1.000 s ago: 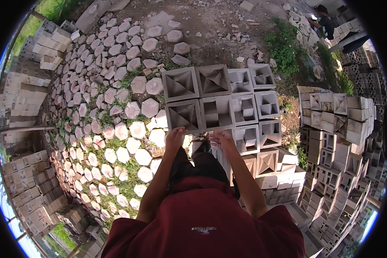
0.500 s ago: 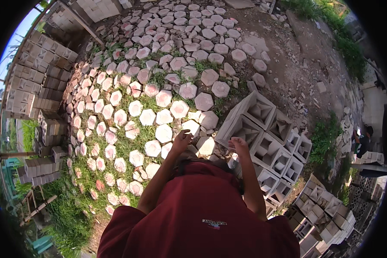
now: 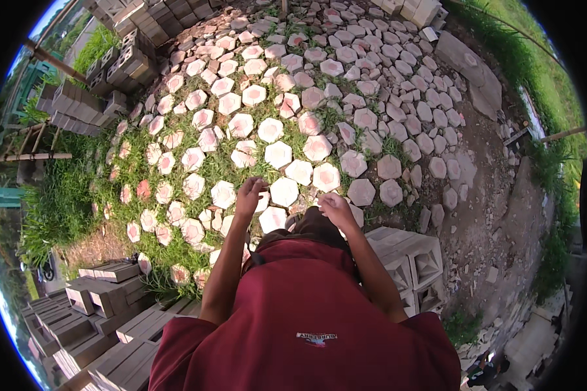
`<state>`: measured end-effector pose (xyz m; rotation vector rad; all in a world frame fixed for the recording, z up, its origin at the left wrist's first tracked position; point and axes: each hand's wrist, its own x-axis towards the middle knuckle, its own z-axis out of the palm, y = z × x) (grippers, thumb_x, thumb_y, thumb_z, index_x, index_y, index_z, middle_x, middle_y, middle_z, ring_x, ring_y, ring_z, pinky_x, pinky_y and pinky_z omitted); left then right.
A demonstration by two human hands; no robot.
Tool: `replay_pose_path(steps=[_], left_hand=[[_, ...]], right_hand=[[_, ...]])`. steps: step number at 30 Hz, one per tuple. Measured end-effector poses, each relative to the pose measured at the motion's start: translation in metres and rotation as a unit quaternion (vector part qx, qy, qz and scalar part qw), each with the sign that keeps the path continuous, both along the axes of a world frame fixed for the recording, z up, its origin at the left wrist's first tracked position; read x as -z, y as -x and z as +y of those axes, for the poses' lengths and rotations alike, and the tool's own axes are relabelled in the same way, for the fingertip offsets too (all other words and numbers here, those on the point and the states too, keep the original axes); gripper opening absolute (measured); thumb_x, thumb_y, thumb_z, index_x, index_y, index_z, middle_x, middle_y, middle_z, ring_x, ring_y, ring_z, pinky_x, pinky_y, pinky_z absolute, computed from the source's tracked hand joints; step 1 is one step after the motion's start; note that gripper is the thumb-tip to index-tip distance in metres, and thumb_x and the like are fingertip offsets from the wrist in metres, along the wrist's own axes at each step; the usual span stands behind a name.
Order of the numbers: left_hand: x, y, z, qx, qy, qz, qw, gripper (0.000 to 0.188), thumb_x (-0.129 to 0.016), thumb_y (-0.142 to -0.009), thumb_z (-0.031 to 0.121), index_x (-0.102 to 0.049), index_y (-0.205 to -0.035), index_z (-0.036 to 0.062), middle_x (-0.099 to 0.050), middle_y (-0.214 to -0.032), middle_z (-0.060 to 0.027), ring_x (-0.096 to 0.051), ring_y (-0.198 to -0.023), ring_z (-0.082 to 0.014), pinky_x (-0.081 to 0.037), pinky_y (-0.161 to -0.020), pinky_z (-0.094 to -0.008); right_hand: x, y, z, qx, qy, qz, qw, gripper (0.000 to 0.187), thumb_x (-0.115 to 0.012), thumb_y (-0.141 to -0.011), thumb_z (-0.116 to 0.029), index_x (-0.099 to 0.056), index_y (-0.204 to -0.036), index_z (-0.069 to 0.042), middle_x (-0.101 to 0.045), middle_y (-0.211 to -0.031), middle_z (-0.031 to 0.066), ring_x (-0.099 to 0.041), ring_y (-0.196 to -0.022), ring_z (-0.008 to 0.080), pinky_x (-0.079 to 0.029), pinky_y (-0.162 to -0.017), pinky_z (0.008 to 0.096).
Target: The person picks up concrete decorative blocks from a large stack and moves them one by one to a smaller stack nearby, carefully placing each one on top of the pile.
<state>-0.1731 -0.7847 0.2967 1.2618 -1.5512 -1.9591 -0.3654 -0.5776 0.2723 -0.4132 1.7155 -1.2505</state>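
My left hand (image 3: pixel 250 195) is held out in front of my body, above grassy ground set with hexagonal pavers. Its fingers are loosely bent, and nothing shows in them. A pale hexagonal paver (image 3: pixel 284 192) lies just to its right on the ground. My right hand (image 3: pixel 334 210) hangs at about the same height, also empty, its fingers loosely curled and partly apart. Beyond that hand lies a greyer hexagonal paver (image 3: pixel 361 192). Neither hand visibly touches a paver or block.
Hollow concrete blocks (image 3: pixel 407 257) stand close by my right forearm. More stacked blocks (image 3: pixel 104 293) are at the lower left, and others (image 3: pixel 127 65) at the far left. Bare dirt with rubble (image 3: pixel 496 215) runs along the right; a flat slab (image 3: pixel 469 65) lies at the far right.
My view has turned left, so the pavers and the hollow blocks appear shifted right, and more block stacks show at lower left. My hands stay raised and empty, a little closer together.
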Motion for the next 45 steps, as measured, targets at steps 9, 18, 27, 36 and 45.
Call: replay_pose_path(steps=[9, 18, 27, 36, 45], left_hand=[[0.044, -0.012, -0.045, -0.151, -0.104, -0.04, 0.982, 0.028, -0.05, -0.094, 0.028, -0.057, -0.109, 0.0053, -0.065, -0.098, -0.0063, -0.061, -0.09, -0.0172, -0.049, -0.074, -0.0315], [0.082, 0.115, -0.184, -0.006, 0.054, -0.167, 0.984, 0.041, -0.052, -0.092, 0.031, -0.053, -0.118, -0.0003, -0.067, -0.096, -0.0128, -0.064, -0.083, -0.0187, -0.05, -0.074, -0.0317], [0.064, 0.2, -0.306, -0.107, 0.05, 0.007, 0.993, 0.035, -0.053, -0.093, 0.024, -0.054, -0.116, -0.0024, -0.066, -0.092, -0.0108, -0.061, -0.085, -0.0163, -0.049, -0.074, -0.0311], [0.098, 0.183, -0.452, -0.262, -0.083, 0.046, 0.96, 0.025, -0.052, -0.095, 0.023, -0.058, -0.106, 0.0015, -0.065, -0.087, -0.0045, -0.055, -0.068, -0.0077, -0.045, -0.058, -0.0222], [0.068, 0.191, -0.751, -0.114, 0.075, -0.027, 0.99, 0.026, -0.053, -0.094, 0.024, -0.061, -0.093, -0.0005, -0.064, -0.082, -0.0056, -0.06, -0.076, -0.0128, -0.05, -0.072, -0.0282]], right_hand=[[0.022, 0.051, -0.136, -0.174, -0.003, 0.013, 0.985, 0.026, -0.063, -0.088, -0.024, -0.059, -0.097, 0.0, -0.064, -0.076, 0.0035, -0.061, -0.068, 0.0104, -0.047, -0.059, 0.024], [0.047, 0.174, -0.319, -0.356, -0.007, 0.157, 0.921, 0.033, -0.065, -0.085, -0.023, -0.059, -0.106, 0.002, -0.067, -0.092, 0.0118, -0.064, -0.085, 0.0186, -0.051, -0.075, 0.03], [0.04, 0.229, -0.464, -0.347, -0.001, 0.048, 0.937, 0.027, -0.062, -0.087, -0.019, -0.059, -0.104, 0.002, -0.065, -0.089, 0.0085, -0.064, -0.08, 0.0148, -0.05, -0.068, 0.0265], [0.069, 0.26, -0.622, -0.397, 0.013, 0.192, 0.897, 0.03, -0.063, -0.086, -0.025, -0.061, -0.1, 0.002, -0.066, -0.085, 0.0079, -0.063, -0.077, 0.0157, -0.05, -0.07, 0.029], [0.049, 0.252, -0.861, -0.28, -0.012, 0.133, 0.951, 0.03, -0.062, -0.087, -0.023, -0.059, -0.104, 0.001, -0.066, -0.091, 0.0094, -0.065, -0.083, 0.0181, -0.051, -0.071, 0.0293]])
